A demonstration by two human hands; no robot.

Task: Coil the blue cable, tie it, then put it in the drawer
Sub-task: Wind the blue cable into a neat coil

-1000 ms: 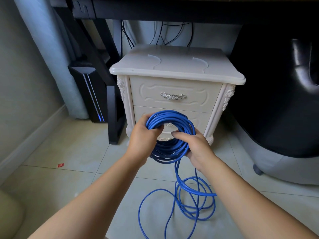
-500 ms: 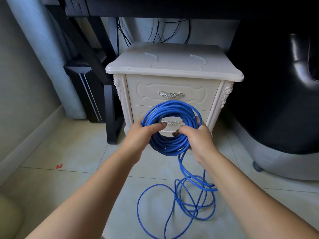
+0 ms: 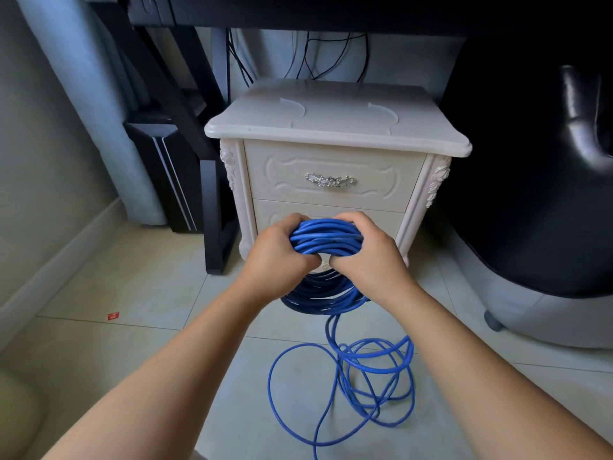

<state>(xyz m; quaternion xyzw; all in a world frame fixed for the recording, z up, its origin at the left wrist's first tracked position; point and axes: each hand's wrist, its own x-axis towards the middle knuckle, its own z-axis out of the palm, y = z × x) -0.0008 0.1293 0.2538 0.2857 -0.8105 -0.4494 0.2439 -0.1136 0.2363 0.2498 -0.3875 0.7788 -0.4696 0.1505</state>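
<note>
– Left hand (image 3: 278,257) and right hand (image 3: 368,257): what are they doing?
– Both grip the blue cable (image 3: 326,240). The fingers curl over the top of the coiled bundle. The left hand takes its left side and the right hand its right side, and the thumbs nearly meet underneath.
– Where is the coil?
– It is held in the air in front of the lower drawer (image 3: 272,212) of the white nightstand (image 3: 331,127), and it hides much of that drawer front. The bottom of the coil hangs in shadow below the wrists.
– Is all the cable wound up?
– No. A strand drops from the bottom of the coil to loose loops (image 3: 368,370) lying on the tiled floor (image 3: 132,293) between the forearms.
– And the drawers?
– Both look closed. The upper drawer (image 3: 331,161) shows a silver handle (image 3: 330,180). The hands and the coil cover the lower drawer's handle.
– What else is around?
– A black computer tower (image 3: 166,180) stands left of the nightstand, beside a black desk leg (image 3: 215,214). Dark cords (image 3: 331,58) hang behind the nightstand. A black padded seat (image 3: 530,194) on a grey base fills the right side. A small red scrap (image 3: 113,316) lies on the floor at the left.
</note>
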